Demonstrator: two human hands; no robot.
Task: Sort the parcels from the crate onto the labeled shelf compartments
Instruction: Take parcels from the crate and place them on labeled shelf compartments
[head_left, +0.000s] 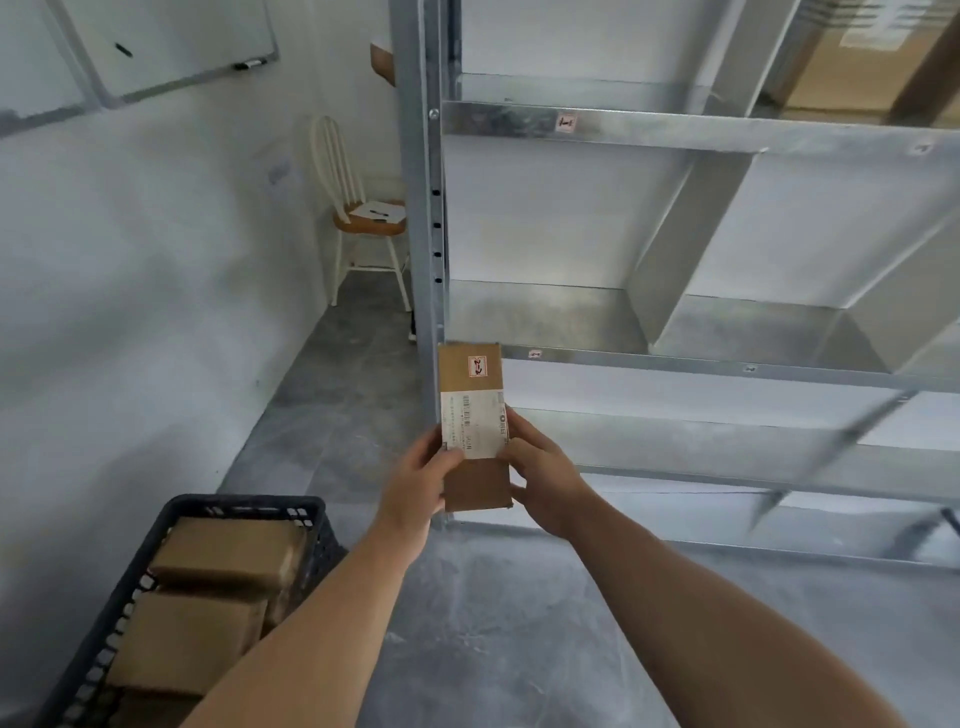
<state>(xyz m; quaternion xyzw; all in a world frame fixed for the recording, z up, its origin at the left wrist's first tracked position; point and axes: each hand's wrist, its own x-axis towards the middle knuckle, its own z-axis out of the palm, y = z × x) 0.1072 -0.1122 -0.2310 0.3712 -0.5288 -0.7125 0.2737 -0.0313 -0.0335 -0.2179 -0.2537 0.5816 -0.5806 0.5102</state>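
Parcel (472, 421) held upright in front of the shelf (675, 358) post, above the floor. Left hand (421, 478) and right hand (545, 478) both grip its lower edges. Crate (156, 535) at lower left holds more parcels. Risk: small red-framed tag (476, 366) is blurred; a misread against the shelf labels (565, 123) would send it to the wrong compartment.

at ten o'clock a white wall-mounted whiteboard (182, 41) carries a black marker (251, 64) on its tray. toward eleven o'clock a white spindle-back chair with a tan wooden seat (332, 156) holds white paper sheets (376, 210). mottled grey floor (493, 623) lies at six o'clock.
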